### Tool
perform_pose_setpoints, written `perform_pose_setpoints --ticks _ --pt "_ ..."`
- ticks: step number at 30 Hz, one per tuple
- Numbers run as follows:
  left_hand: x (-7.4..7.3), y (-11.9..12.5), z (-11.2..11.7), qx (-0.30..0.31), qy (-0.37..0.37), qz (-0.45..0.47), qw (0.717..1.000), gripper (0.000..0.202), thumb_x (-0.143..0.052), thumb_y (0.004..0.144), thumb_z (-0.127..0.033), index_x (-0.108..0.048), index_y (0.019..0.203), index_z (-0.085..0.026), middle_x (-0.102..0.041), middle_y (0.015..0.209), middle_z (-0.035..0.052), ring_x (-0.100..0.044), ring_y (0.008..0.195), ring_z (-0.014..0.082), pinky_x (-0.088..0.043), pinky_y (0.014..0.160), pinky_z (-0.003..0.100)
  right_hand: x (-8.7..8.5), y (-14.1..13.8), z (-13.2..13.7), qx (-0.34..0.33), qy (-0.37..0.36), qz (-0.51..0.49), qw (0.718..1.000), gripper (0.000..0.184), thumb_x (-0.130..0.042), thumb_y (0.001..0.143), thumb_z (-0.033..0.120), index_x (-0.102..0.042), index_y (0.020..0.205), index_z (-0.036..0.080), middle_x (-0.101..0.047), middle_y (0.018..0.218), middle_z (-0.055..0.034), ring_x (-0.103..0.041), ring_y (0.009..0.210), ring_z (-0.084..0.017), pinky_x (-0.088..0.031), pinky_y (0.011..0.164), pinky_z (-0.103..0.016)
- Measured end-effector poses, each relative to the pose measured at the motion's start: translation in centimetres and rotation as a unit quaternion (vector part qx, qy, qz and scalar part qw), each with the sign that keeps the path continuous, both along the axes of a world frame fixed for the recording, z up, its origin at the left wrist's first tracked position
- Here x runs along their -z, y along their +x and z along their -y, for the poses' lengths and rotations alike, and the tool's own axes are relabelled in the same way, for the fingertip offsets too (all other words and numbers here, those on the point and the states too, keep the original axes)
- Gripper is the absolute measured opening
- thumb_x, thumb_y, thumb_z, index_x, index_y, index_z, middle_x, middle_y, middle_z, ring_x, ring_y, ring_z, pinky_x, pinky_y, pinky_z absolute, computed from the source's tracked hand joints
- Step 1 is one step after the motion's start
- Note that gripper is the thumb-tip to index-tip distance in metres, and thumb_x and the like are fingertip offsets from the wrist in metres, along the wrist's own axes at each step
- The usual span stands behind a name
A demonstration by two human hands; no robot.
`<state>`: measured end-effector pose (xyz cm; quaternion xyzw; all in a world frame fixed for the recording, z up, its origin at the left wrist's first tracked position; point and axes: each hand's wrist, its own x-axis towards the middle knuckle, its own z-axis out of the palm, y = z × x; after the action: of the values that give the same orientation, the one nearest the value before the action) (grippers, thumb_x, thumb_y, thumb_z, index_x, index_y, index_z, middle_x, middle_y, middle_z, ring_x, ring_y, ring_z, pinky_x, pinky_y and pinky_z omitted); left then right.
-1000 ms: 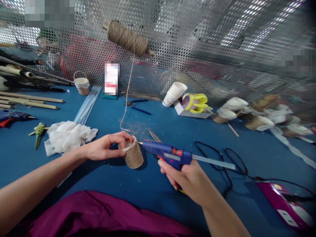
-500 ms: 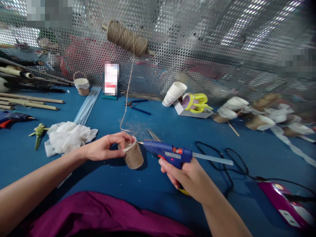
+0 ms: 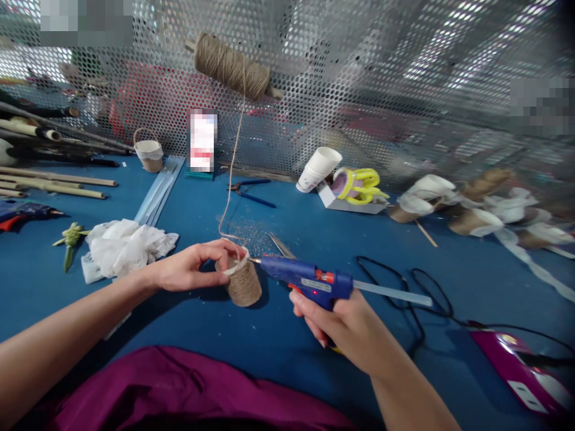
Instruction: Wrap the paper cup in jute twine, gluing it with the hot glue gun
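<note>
My left hand (image 3: 197,266) grips the white rim of a paper cup (image 3: 244,284) wrapped in brown twine; the cup tilts a little on the blue table. Some fingertips are hidden inside it. In my right hand (image 3: 332,317) is a blue hot glue gun (image 3: 305,277), its red light lit and a clear glue stick jutting from the back. The nozzle touches or nearly touches the cup's upper right rim. A strand of twine (image 3: 234,155) runs from the cup up to a spool (image 3: 231,66). Partly behind the gun lie scissors (image 3: 281,244).
Blue-handled pliers (image 3: 251,194) lie beyond the cup. White ribbon (image 3: 128,248), glue sticks (image 3: 159,188) and a second glue gun (image 3: 27,212) are at left. Stacked paper cups (image 3: 318,169) stand at the back. A black cord (image 3: 415,317) and purple power strip (image 3: 512,371) are at right.
The glue gun has shifted very slightly to the right along with my right hand. My left hand and the cup stay almost where they were.
</note>
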<state>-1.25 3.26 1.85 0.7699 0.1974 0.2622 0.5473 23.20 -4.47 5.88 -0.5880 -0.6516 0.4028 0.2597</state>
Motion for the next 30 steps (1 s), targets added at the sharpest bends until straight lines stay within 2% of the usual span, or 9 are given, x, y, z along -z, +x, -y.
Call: perform_pose_setpoints --ticks 11,15,22,30 --pt "0.4 -0.1 -0.1 0.003 -0.004 0.021 1.000 0.012 -0.054 0.082 -0.016 -0.049 0.072 -0.014 -0.051 0.117 0.0111 -0.046 0.114 0.0212 -0.035 0.097 0.039 0.0 -0.2 0.6 -0.011 -0.008 -0.015 1.000 0.026 -0.050 0.082 0.035 -0.054 0.064 0.017 -0.043 0.040 0.0066 -0.042 0.035 -0.007 -0.040 0.041 -0.021" --pt "0.4 -0.1 -0.1 0.001 -0.007 0.021 1.000 0.014 -0.054 0.083 -0.018 -0.049 0.071 -0.013 -0.050 0.118 0.0121 -0.045 0.116 0.0227 -0.034 0.097 0.041 0.0 0.0 0.2 -0.014 -0.003 -0.004 1.000 0.029 -0.050 0.083 0.035 -0.053 0.058 0.018 -0.044 0.039 0.0061 -0.044 0.036 -0.008 -0.043 0.045 -0.022" --pt "0.4 -0.1 -0.1 0.000 -0.004 0.013 1.000 0.012 -0.054 0.082 -0.016 -0.050 0.071 -0.013 -0.050 0.119 0.0124 -0.045 0.116 0.0218 -0.034 0.098 0.039 0.0 0.0 -0.7 0.006 -0.010 0.018 1.000 0.039 -0.049 0.083 0.037 -0.042 0.047 0.022 -0.044 0.036 0.0045 -0.048 0.039 -0.010 -0.044 0.049 -0.025" --pt "0.1 0.0 0.0 -0.003 0.006 0.003 1.000 0.015 -0.053 0.082 -0.014 -0.048 0.069 -0.013 -0.050 0.118 0.0122 -0.044 0.117 0.0220 -0.032 0.099 0.039 0.6 0.1 -1.2 0.019 -0.044 0.012 0.999 0.033 -0.050 0.080 0.039 -0.050 0.054 0.019 -0.044 0.035 0.0057 -0.043 0.033 -0.008 -0.040 0.041 -0.022"
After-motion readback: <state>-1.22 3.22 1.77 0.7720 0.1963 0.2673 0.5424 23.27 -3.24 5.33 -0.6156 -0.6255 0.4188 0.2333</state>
